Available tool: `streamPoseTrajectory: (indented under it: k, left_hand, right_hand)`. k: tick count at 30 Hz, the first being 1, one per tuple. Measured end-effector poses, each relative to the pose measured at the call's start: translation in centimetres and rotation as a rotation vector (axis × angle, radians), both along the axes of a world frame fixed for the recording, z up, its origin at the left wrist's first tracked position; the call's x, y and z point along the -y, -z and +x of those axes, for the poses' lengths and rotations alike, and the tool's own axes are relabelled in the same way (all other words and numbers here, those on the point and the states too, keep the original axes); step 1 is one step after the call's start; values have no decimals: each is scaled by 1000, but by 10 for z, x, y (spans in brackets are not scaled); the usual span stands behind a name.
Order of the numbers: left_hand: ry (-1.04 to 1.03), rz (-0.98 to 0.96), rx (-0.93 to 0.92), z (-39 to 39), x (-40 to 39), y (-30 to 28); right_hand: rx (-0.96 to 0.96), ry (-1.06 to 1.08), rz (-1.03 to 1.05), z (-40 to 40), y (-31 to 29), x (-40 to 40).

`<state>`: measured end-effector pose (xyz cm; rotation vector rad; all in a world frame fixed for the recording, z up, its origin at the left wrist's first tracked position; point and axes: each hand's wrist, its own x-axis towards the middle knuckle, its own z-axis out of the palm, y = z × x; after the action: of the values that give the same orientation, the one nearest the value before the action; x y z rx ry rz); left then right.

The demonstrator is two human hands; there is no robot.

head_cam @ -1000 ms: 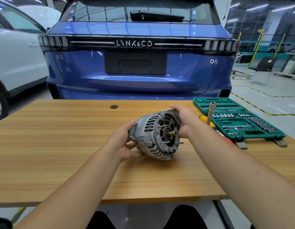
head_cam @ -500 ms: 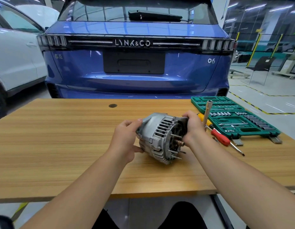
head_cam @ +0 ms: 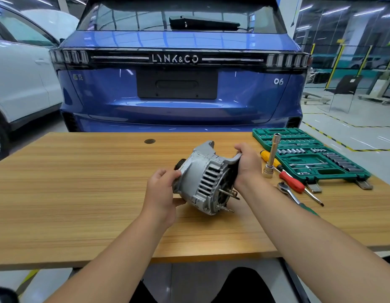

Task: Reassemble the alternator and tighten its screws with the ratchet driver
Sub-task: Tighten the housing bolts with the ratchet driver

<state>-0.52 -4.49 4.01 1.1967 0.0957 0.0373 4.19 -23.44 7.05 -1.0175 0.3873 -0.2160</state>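
Note:
A grey metal alternator (head_cam: pixel 203 178) is tilted on the wooden table (head_cam: pixel 80 193), its open rear with studs facing toward me and to the right, its pulley pointing away to the left. My left hand (head_cam: pixel 162 189) grips its left side near the pulley end. My right hand (head_cam: pixel 247 162) grips its upper right mounting ear. The ratchet driver (head_cam: pixel 291 195) lies on the table to the right of my right forearm, partly hidden by it. A long socket (head_cam: pixel 271 156) stands upright beside it.
A green socket set case (head_cam: pixel 316 156) lies open at the table's right. A red-handled screwdriver (head_cam: pixel 296 184) and a yellow-handled one (head_cam: pixel 268 158) lie in front of it. A blue car (head_cam: pixel 178 95) stands just behind the table, a white car (head_cam: pixel 19 84) at left.
Both hands have turned the alternator, so its rear face swings from facing me toward the right and the pulley end shows at the left. It sits slightly farther right on the table.

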Motion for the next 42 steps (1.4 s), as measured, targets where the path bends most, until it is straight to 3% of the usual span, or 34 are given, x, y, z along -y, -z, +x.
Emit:
streamPoseTrajectory:
  k: [11, 16, 26, 30, 33, 36, 38, 42]
  left_hand:
    - [-74, 550, 216, -11, -14, 22]
    - [-57, 610, 328, -7, -13, 33]
    - [-73, 709, 344, 1, -9, 39]
    - [-207, 762, 338, 5, -12, 36]
    - [-235, 679, 274, 14, -9, 9]
    - [-70, 535, 176, 26, 3, -28]
    - [63, 581, 152, 27, 13, -44]
    - [-3, 627, 125, 24, 19, -47]
  right_hand:
    - [220, -38, -254, 0, -11, -22]
    - [227, -106, -390, 5, -15, -24]
    - [185, -177, -575, 6, -26, -26]
    - [31, -237, -691, -1, -32, -24]
    - [-44, -263, -673, -6, -31, -19]
    - [14, -243, -566, -18, -28, -21]
    - [83, -247, -577, -27, -26, -26]
    - [198, -226, -708, -45, -20, -28]
